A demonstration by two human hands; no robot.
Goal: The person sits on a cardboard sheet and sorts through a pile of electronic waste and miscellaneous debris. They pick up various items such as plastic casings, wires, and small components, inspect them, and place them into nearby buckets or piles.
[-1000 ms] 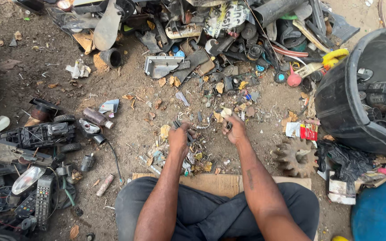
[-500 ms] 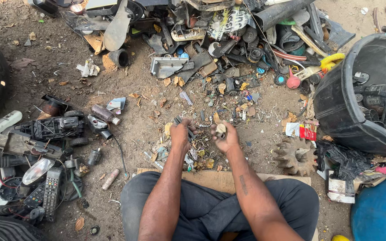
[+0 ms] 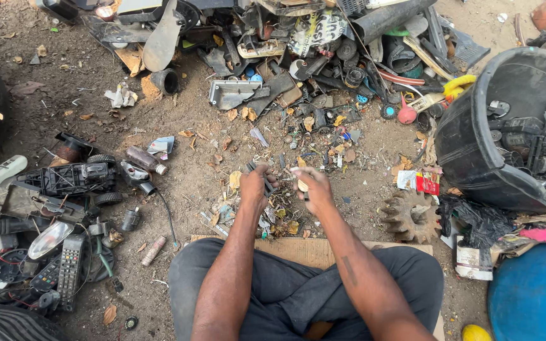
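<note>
Left hand [image 3: 255, 184] is closed around a dark scrap piece [image 3: 265, 180]. Right hand [image 3: 311, 188] pinches a small round part [image 3: 302, 185], possibly metal.

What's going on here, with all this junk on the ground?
A person sits on the dirt amid scrap. The left hand holds a small dark part; the right hand holds a small round pale piece. A scrap heap lies ahead, a black tub of parts to the right, remotes to the left.
</note>
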